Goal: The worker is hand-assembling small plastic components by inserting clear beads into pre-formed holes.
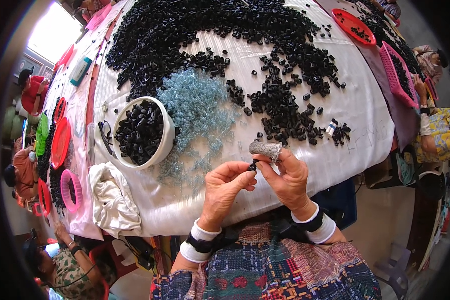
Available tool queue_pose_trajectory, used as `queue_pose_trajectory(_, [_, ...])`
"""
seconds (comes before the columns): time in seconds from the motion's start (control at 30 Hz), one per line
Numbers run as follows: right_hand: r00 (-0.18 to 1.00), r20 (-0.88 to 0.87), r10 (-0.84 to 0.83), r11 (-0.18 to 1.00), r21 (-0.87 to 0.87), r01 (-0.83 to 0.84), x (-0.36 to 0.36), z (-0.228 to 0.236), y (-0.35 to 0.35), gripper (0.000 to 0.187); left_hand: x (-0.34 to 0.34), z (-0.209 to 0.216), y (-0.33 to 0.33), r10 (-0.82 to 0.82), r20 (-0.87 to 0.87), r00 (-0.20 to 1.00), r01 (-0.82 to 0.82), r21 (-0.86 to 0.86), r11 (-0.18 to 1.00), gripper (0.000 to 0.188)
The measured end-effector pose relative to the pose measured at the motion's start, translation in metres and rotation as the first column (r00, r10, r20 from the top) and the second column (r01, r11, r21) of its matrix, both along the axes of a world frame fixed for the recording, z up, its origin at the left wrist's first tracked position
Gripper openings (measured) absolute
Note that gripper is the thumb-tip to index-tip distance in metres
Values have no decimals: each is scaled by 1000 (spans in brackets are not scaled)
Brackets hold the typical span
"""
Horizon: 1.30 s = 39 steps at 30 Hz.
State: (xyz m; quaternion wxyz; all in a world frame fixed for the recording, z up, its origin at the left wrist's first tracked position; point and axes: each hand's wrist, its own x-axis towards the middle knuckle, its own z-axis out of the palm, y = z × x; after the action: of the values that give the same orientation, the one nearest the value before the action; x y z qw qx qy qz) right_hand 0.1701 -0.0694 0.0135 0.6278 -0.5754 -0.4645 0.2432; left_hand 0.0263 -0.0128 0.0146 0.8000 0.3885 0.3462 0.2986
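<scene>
Nearest the camera, at six o'clock, is the person's patterned woven garment (262,270). With the small black piece between the hands taken as the clock's centre, a red oval tray (61,142) stands far out at nine. Nearer, between eight and nine, a crumpled white cloth (114,202) lies on the pale table covering (357,162). A white bowl (169,142) filled with black pieces sits between nine and ten; beside it, between ten and eleven, spreads a pile of translucent blue bits (197,107). Beyond, a large black heap (150,50) reaches round toward twelve.

The left hand (224,187) is at seven to eight, thumb and fingers pinching the small black piece (253,166). That piece sits at the fingertips, above the table. The right hand (289,176), between three and four, closes in on it with its thumb; a grey cover (266,150) wraps its forefinger. Loose black pieces (285,110) lie at one, a white-and-blue tube (331,127) at two, and a pink basket (399,75) farther out at two.
</scene>
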Motion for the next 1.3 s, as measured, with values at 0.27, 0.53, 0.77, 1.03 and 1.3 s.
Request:
queue_pose_trajectory(0.27, [1000,8,-20,1000,16,19,1,-4,-2,25,2,-2,-3,0,-51,999,1,15,1000,21])
queue_pose_trajectory(0.53, [978,206,-21,999,31,15,4,-7,-3,21,4,-6,-3,-2,-89,996,4,25,1000,19])
queue_pose_trajectory(0.77, [919,383,98,994,0,-106,13,-3,-2,19,1,-9,-3,10,-161,987,-4,35,999,16])
queue_pose_trajectory(1.03, [887,442,131,989,-1,-145,14,2,1,20,1,-6,-1,8,-170,985,-12,-23,1000,14])
queue_pose_trajectory(1.3, [885,435,168,985,-39,-168,10,4,2,21,1,-4,2,5,-197,980,-19,-68,997,15])
